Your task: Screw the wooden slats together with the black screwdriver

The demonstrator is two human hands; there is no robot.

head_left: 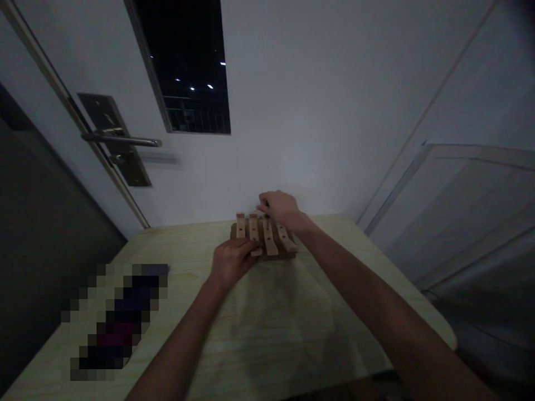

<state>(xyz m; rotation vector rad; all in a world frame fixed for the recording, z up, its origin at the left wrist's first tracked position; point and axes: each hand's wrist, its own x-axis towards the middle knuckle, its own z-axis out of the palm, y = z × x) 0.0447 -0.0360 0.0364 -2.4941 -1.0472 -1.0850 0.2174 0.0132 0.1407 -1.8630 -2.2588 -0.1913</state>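
Note:
Against the door at the table's far edge lies a brown wooden base (273, 257) with several pale wooden slats (268, 236) across it. Dark round holes show in the slats, and their upper ends stick up like small blocks. My left hand (234, 257) is closed over the lower left of this slatted piece, its fingers gripping near the bottom of the second slat. Above the third slat, my right hand (281, 207) is closed in a pinch around something slim and dark, mostly hidden by the fingers and too dim to name.
The pale wood-grain table (200, 345) carries a blurred-out dark object (121, 317) at its left. Behind it stands a white door with a metal handle (129, 140) and a dark window (188, 67). Translucent sheeting (472, 223) hangs at the right.

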